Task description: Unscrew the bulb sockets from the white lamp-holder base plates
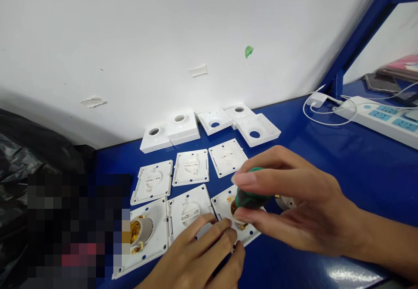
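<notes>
My right hand (300,197) grips the green and black handle of a screwdriver (251,195) between thumb and fingers. Its shaft is hidden behind the handle. The tool is over a white square lamp-holder base (217,202) with a brass-coloured socket. My left hand (199,258) lies with fingers stretched across the near edge of this base and the neighbouring white base plate (176,206), which shows no brass part. Left of that lies another base with a brass socket (134,231) and brass terminals. A small white round part (286,202) shows partly behind my right hand.
Several white base plates (191,167) form a row farther back. Behind them, white covers (184,134) with round holes stand along the wall on the blue table (300,136). A power strip (362,108) with cables lies right, a black plastic bag (39,149) left.
</notes>
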Demonstrator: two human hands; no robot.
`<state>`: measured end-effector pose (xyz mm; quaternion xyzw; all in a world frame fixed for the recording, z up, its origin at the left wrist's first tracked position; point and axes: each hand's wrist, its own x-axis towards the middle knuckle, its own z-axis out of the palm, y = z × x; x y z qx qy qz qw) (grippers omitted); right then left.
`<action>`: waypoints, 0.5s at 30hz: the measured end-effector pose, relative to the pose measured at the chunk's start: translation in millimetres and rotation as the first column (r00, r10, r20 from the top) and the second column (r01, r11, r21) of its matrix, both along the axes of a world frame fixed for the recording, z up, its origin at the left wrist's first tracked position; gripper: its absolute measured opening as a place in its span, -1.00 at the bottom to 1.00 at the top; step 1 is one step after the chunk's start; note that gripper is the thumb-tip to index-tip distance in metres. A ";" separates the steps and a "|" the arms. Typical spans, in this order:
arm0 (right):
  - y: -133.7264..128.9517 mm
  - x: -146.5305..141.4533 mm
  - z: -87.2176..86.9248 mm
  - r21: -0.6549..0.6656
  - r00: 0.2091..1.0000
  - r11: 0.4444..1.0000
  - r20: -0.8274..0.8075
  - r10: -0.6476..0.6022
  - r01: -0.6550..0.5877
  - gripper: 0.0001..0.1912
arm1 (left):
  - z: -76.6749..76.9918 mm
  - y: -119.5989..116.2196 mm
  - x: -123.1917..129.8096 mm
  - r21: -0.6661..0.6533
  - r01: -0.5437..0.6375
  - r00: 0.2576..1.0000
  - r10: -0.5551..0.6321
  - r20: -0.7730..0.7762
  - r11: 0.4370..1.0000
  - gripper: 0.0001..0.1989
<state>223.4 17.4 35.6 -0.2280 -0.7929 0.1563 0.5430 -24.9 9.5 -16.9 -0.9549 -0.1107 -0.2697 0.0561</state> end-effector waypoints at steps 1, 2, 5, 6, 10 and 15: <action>1.1 0.7 -1.2 -0.011 1.000 1.000 0.005 0.008 -0.008 -0.53 | -5.2 1.5 -0.2 0.005 0.005 1.000 -0.005 0.002 1.000 -0.85; 1.9 1.2 -2.1 -0.022 1.000 1.000 0.003 0.015 -0.014 -0.51 | -9.6 2.5 -0.3 0.006 0.003 1.000 -0.003 -0.002 1.000 -0.84; 3.0 2.1 -3.6 -0.051 0.999 0.998 -0.030 0.034 -0.035 -0.48 | -16.4 3.0 -0.4 0.014 -0.001 1.000 0.001 -0.010 1.000 -0.85; 2.9 2.2 -3.6 -0.059 0.998 0.997 -0.040 0.041 -0.043 -0.48 | -16.1 2.5 -0.4 0.017 -0.006 1.000 0.006 -0.010 1.000 -0.86; 0.6 2.8 -1.1 -0.090 0.999 0.995 -0.028 0.030 -0.033 -0.46 | -2.5 -2.8 -0.3 0.007 -0.032 0.999 0.032 -0.019 0.999 -0.87; -2.2 2.4 1.6 -0.072 1.000 0.997 0.009 -0.009 0.010 -0.52 | 17.5 -10.3 1.0 -0.039 -0.118 0.988 0.113 -0.102 0.992 -0.86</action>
